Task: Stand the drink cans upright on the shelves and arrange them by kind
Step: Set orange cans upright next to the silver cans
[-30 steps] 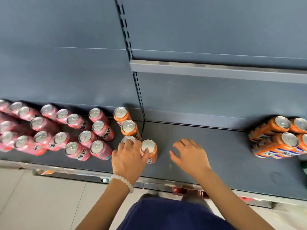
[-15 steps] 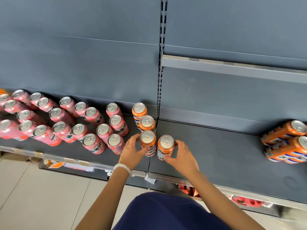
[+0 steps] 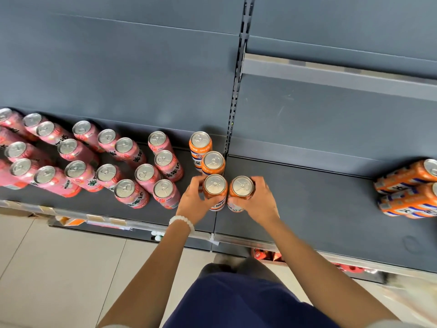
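Here, at the shelf (image 3: 319, 209), I am gripping two upright orange cans, one in each hand. My left hand (image 3: 192, 201) is curling round the left can (image 3: 214, 185), and my right hand (image 3: 259, 200) is curling round the right can (image 3: 241, 187); the two are touching side by side near the front edge. Their long axes are pointing straight up, tops facing me. Directly behind them, two more orange cans (image 3: 212, 162) are standing in a file toward the back wall, with the pink cans (image 3: 163, 189) massed just to the left. Well off to my right, a cluster of orange cans (image 3: 406, 185) is lying on its side, tops pointing right, and my right hand is the nearer one for fetching them, I am judging.
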